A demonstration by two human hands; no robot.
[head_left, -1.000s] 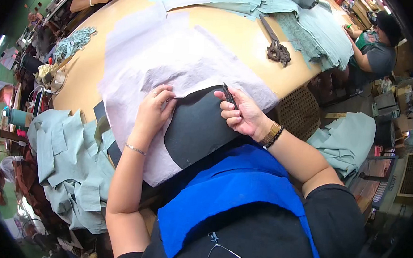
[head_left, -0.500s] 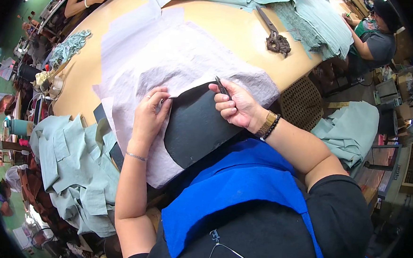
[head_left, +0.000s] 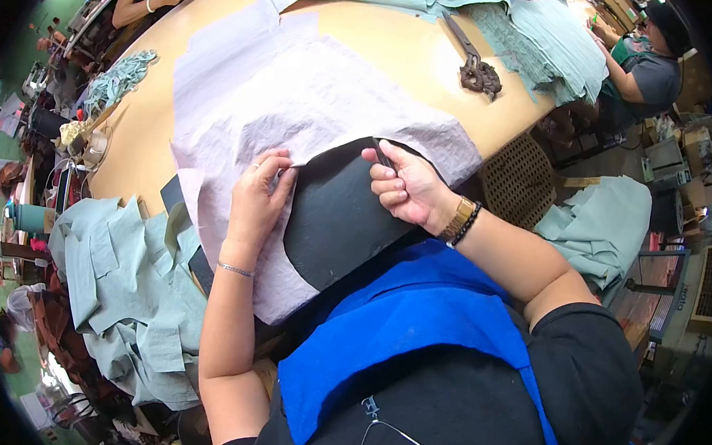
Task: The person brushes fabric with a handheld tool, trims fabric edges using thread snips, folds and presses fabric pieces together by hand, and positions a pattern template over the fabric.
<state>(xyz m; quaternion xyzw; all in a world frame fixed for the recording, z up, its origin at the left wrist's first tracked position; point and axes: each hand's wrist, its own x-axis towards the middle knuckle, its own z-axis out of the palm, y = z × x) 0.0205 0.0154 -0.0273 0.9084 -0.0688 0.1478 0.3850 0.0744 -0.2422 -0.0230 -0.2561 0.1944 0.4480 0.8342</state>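
Left hand (head_left: pixel 258 196) pinches cloth (head_left: pixel 324 78) beside dark panel (head_left: pixel 336 221), likely to steady it; right hand (head_left: pixel 411 189) grips tool (head_left: pixel 382 154) near panel edge, likely for control.

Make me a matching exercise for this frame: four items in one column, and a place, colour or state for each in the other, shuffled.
Column one
1. Scissors
2. Apron
3. Left hand
4. Right hand

Column two
A. At the edge where the pale cloth meets the dark sheet
B. Holding a small dark tool
C. Bright blue
D. Lying on the table

Right pairs: 1-D, 2-C, 3-A, 4-B
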